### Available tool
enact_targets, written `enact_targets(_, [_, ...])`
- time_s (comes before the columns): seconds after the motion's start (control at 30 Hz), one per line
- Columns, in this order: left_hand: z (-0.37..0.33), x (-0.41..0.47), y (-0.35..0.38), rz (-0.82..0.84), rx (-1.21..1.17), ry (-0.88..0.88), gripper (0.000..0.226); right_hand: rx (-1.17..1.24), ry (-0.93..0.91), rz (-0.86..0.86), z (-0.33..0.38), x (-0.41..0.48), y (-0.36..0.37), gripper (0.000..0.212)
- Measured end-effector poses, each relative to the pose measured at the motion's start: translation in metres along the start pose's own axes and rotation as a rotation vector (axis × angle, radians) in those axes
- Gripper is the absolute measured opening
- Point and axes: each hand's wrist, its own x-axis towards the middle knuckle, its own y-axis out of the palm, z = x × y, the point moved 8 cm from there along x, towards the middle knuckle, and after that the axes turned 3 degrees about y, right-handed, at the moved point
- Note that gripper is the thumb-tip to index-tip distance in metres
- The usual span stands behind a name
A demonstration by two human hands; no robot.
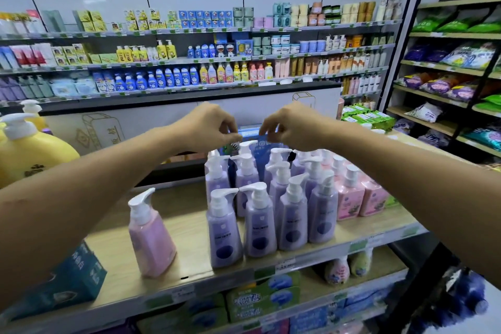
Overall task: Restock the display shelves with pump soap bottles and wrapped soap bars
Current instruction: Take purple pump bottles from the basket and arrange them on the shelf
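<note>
1. Two hands are reaching forward side by side over the wooden shelf (pixel 189 228): the left hand (pixel 211 127) and the right hand (pixel 291 127).
2. Both hands are curling their fingers, with thumb and forefinger pinching the top edge of one blue wrapped pack (pixel 261 156). The left hand's hold is showing less plainly than the right's.
3. The blue wrapped pack is standing upright at twelve o'clock of the bottle cluster, wedged between the white pump heads. Its wrapper is shining glossy blue with pale print, and the bottles are hiding its lower part.
4. The purple pump bottles (pixel 259 222) are standing packed together. Four are lining the front row and at least seven are crowding behind; I cannot tell the exact total. Each is showing a lilac body, a white pump and a darker round mark.
5. One lone pink bottle (pixel 150 233) is standing apart at nine o'clock of the cluster. Two right-hand pink bottles (pixel 349 195) are standing against the cluster at three o'clock, with more pumps peeking out behind them.
6. Two yellow pump bottles (pixel 27 152) are standing at ten o'clock, and one teal box (pixel 73 274) is lying at seven o'clock.
</note>
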Motion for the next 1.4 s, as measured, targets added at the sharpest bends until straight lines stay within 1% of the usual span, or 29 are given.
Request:
enact_targets(0.07, [0.015, -0.011, 0.006, 0.122, 0.036, -0.050, 0.022, -0.018, -0.072, 0.092, 0.027, 0.007, 0.019, 0.023])
enact_targets(0.13, [0.023, -0.022, 0.016, 0.228, 0.086, -0.072, 0.024, -0.110, -0.098, 0.156, 0.043, 0.014, 0.038, 0.025])
enact_targets(0.17, [0.024, -0.026, 0.021, 0.252, 0.088, -0.076, 0.024, -0.161, -0.100, 0.171, 0.048, 0.017, 0.046, 0.025])
enact_targets(0.27, [0.020, -0.031, 0.025, 0.246, 0.086, -0.054, 0.025, -0.216, -0.098, 0.209, 0.054, 0.021, 0.058, 0.016])
enact_targets(0.4, [0.013, -0.033, 0.021, 0.247, 0.102, -0.030, 0.027, -0.208, -0.104, 0.238, 0.055, 0.018, 0.053, 0.026])
enact_targets(0.6, [0.001, -0.045, 0.021, 0.252, 0.157, 0.039, 0.031, -0.180, -0.151, 0.263, 0.065, 0.003, 0.044, 0.026])
enact_targets(0.7, [-0.003, -0.050, 0.022, 0.273, 0.129, 0.025, 0.029, -0.181, -0.177, 0.278, 0.068, -0.002, 0.041, 0.026])
enact_targets(0.87, [-0.002, -0.054, 0.025, 0.318, 0.041, -0.011, 0.025, -0.205, -0.188, 0.318, 0.067, -0.007, 0.046, 0.036])
enact_targets(0.93, [-0.002, -0.055, 0.026, 0.319, 0.024, -0.014, 0.023, -0.201, -0.187, 0.312, 0.067, -0.008, 0.047, 0.041])
enact_targets(1.0, [-0.003, -0.055, 0.026, 0.332, 0.004, -0.016, 0.020, -0.179, -0.179, 0.306, 0.066, -0.007, 0.047, 0.042])
enact_targets(1.03, [-0.003, -0.055, 0.026, 0.343, -0.013, -0.021, 0.019, -0.162, -0.169, 0.308, 0.065, -0.007, 0.047, 0.037])
enact_targets(1.13, [-0.002, -0.056, 0.027, 0.381, -0.082, -0.043, 0.019, -0.091, -0.143, 0.330, 0.062, -0.007, 0.045, 0.014])
enact_targets(1.23, [-0.003, -0.058, 0.027, 0.386, -0.123, -0.039, 0.014, -0.051, -0.127, 0.319, 0.055, -0.003, 0.037, 0.015])
enact_targets(1.3, [-0.004, -0.058, 0.026, 0.390, -0.130, -0.031, 0.011, -0.005, -0.097, 0.277, 0.048, 0.004, 0.031, 0.020])
enact_targets(1.4, [-0.003, -0.058, 0.026, 0.387, -0.167, -0.041, 0.010, -0.006, -0.051, 0.108, 0.037, 0.018, 0.022, 0.020])
